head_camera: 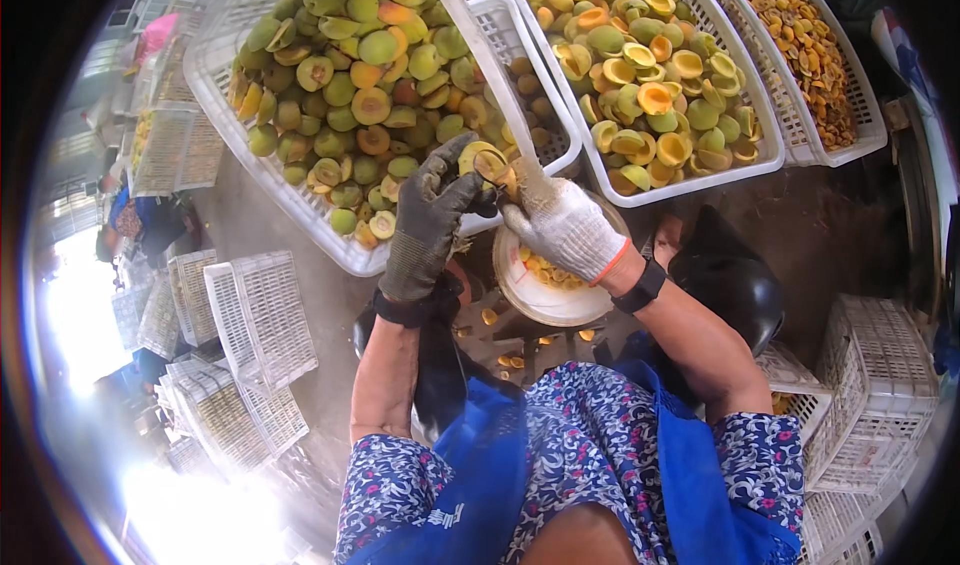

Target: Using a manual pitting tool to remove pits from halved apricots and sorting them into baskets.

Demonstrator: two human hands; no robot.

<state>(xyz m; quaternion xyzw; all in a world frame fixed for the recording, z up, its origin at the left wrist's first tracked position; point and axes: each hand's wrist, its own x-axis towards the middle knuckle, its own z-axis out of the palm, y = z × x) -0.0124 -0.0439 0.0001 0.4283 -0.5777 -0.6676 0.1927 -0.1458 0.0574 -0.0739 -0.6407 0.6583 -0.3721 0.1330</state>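
My left hand (431, 220), in a dark coated glove, holds a halved yellow-green stone fruit (480, 158) with its cut face up. My right hand (559, 224), in a white knit glove, grips a small pitting tool (508, 182) whose curved metal end is at the fruit's middle; its handle is mostly hidden by my fingers. Behind my hands a white plastic crate (330, 246) is heaped with green and orange fruit, many showing a cut face. Below my right hand stands a round white tub (536, 299) with small yellow pieces in it.
A white crate (675, 190) of hollowed fruit halves stands at the back right, beside another crate (862, 145) of small orange-brown pieces. Crates are piled at left (259, 317) and lower right (870, 407). Yellow scraps (489, 316) lie below the tub. A person (146, 224) is at far left.
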